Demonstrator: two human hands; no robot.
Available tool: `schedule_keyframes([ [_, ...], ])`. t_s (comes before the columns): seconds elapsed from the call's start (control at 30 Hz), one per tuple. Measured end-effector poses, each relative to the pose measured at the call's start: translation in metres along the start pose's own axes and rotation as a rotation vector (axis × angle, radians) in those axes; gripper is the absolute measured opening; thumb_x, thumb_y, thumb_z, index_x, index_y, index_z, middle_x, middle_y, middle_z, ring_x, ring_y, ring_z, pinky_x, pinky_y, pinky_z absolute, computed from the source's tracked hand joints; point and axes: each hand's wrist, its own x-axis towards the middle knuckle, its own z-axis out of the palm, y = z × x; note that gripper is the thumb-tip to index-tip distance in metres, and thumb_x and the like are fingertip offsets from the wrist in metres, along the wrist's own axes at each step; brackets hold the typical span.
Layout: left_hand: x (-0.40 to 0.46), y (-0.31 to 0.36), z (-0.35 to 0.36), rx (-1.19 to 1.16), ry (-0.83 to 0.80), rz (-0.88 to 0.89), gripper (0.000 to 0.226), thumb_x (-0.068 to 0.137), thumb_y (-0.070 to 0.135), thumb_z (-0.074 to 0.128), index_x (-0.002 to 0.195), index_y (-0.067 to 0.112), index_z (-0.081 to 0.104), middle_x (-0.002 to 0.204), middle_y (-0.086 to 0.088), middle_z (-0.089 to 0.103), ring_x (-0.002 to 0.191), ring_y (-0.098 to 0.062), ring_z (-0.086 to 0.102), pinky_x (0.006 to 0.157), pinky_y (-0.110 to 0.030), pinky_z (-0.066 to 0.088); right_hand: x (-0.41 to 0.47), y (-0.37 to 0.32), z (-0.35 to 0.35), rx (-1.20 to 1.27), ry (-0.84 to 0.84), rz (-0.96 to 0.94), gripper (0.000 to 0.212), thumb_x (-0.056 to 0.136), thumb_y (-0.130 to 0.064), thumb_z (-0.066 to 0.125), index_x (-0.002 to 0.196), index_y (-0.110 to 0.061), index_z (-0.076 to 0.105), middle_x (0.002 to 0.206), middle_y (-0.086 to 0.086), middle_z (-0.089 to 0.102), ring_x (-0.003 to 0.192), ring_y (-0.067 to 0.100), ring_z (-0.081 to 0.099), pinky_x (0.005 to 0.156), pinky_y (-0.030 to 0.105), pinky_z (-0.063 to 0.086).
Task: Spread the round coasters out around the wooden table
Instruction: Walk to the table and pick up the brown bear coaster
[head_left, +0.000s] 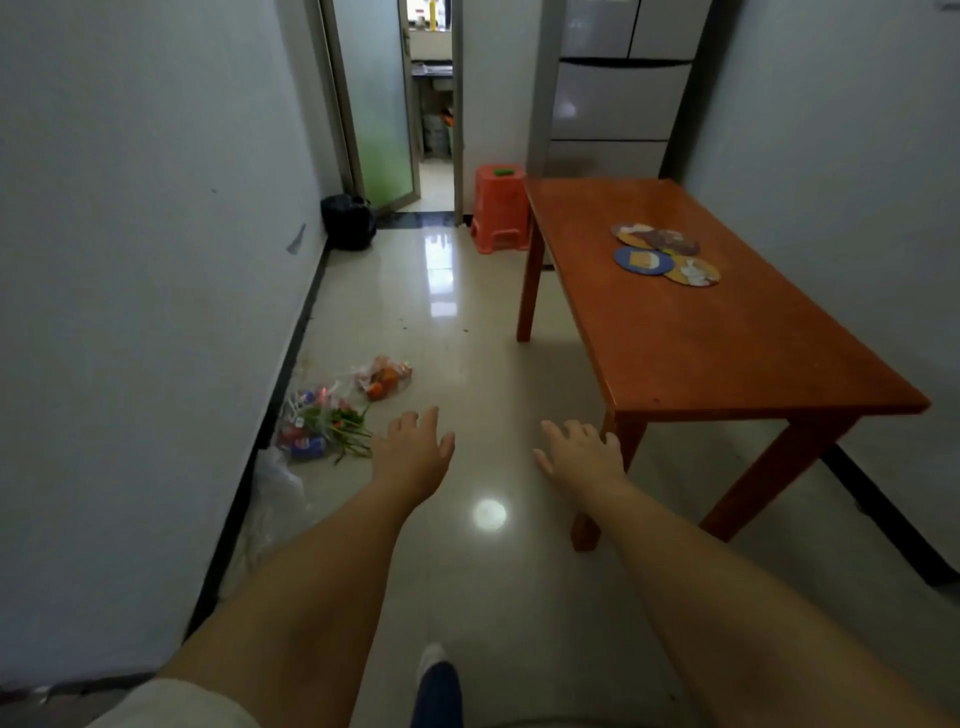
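Coasters (666, 254) overlap in a cluster mid-table (727, 353), bare wood around them; left hand (413, 452) and right hand (582, 454) hover over floor, each grip open, empty

Four round, flat printed coasters (666, 254) lie clustered and overlapping on the reddish-brown wooden rectangular table (727, 353), toward its far half.

Glossy wooden table (727, 338), shiny tiled floor (467, 322)

head view | standing height, well short of the wooden table (701, 332) | faces forward-down | table ahead-right | single view
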Motion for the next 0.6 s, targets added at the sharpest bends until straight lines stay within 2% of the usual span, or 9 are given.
schedule_keyframes([
  [0.17, 0.129, -0.006, -0.033, 0.062, 0.014, 0.072, 0.057, 0.097, 0.044, 0.033, 0.147, 0.017, 0.032, 0.149, -0.015, 0.041, 0.138, -0.032, 0.038, 0.111, -0.048, 0.032, 0.123, -0.018, -0.036, 0.033, 0.03, 0.022, 0.054, 0.098, -0.046, 0.032, 0.147, -0.023, 0.032, 0.148, 0.011, 0.043, 0.135, 0.03, 0.04, 0.112, 0.05, 0.028],
  [0.33, 0.256, -0.001, -0.062, 0.069, 0.003, 0.112, 0.056, 0.097, 0.041, 0.032, 0.147, 0.017, 0.032, 0.147, -0.015, 0.044, 0.134, -0.032, 0.041, 0.113, -0.051, 0.028, 0.224, -0.024, -0.067, 0.065, 0.047, 0.074, 0.054, 0.098, -0.046, 0.032, 0.147, -0.024, 0.032, 0.148, 0.01, 0.042, 0.136, 0.03, 0.04, 0.112, 0.049, 0.029],
  [0.47, 0.338, 0.02, -0.063, 0.077, -0.018, 0.183, 0.057, 0.097, 0.044, 0.031, 0.148, 0.02, 0.03, 0.15, -0.013, 0.04, 0.137, -0.031, 0.038, 0.114, -0.051, 0.026, 0.295, -0.008, -0.086, 0.068, 0.038, 0.13, 0.056, 0.099, -0.047, 0.031, 0.15, -0.025, 0.027, 0.151, 0.01, 0.04, 0.138, 0.029, 0.038, 0.113, 0.05, 0.028],
  [0.6, 0.427, 0.049, -0.057, 0.08, -0.017, 0.256, 0.058, 0.096, 0.045, 0.031, 0.149, 0.021, 0.028, 0.152, -0.012, 0.038, 0.14, -0.03, 0.035, 0.117, -0.052, 0.022, 0.372, 0.017, -0.099, 0.057, 0.05, 0.174, 0.055, 0.099, -0.046, 0.031, 0.149, -0.024, 0.029, 0.148, 0.01, 0.043, 0.136, 0.029, 0.04, 0.111, 0.049, 0.031],
])
